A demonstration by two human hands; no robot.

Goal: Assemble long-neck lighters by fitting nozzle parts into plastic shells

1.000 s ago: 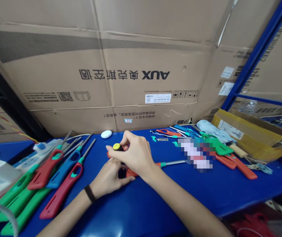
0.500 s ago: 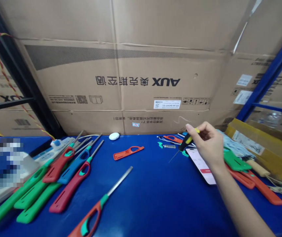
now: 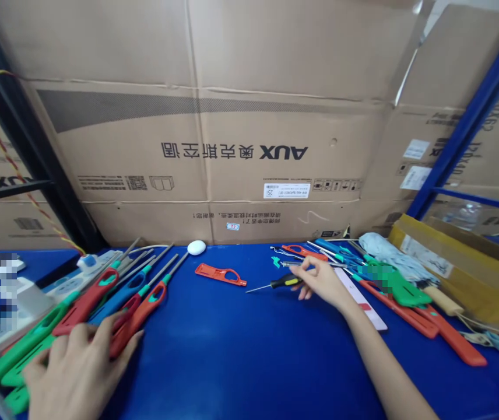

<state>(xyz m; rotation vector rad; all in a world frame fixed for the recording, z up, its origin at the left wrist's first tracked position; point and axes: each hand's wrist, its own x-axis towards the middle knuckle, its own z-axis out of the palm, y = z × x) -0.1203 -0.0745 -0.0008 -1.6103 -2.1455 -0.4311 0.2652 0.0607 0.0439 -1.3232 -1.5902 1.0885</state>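
A small screwdriver (image 3: pixel 285 282) with a yellow-and-black handle is gripped in the closed fingers (image 3: pixel 309 266) of the right hand (image 3: pixel 322 286), just right of a flat orange lighter casing (image 3: pixel 218 274) on a blue counter (image 3: pixel 214 367). The thin steel shaft is pointed left, its tip just beside the casing's right end and not touching it.

The left hand (image 3: pixel 78 373) is placed well to the lower left of the casing, its fingers (image 3: pixel 57 353) open and spread over the handles of a row of utility lighters (image 3: pixel 101 303). Red, blue and green handles are seen in that row, with a power strip (image 3: pixel 72 280) beyond it.

Above the casing, a white oval object (image 3: pixel 196 247) is set against a large AUX cardboard carton (image 3: pixel 232 151). To the right of the casing, small tools and lighter parts are heaped near a phone (image 3: pixel 360 296), a pale cloth (image 3: pixel 389 256) and a yellow-lined cardboard box (image 3: pixel 424 256). Part of the heap is blurred and cannot be made out.
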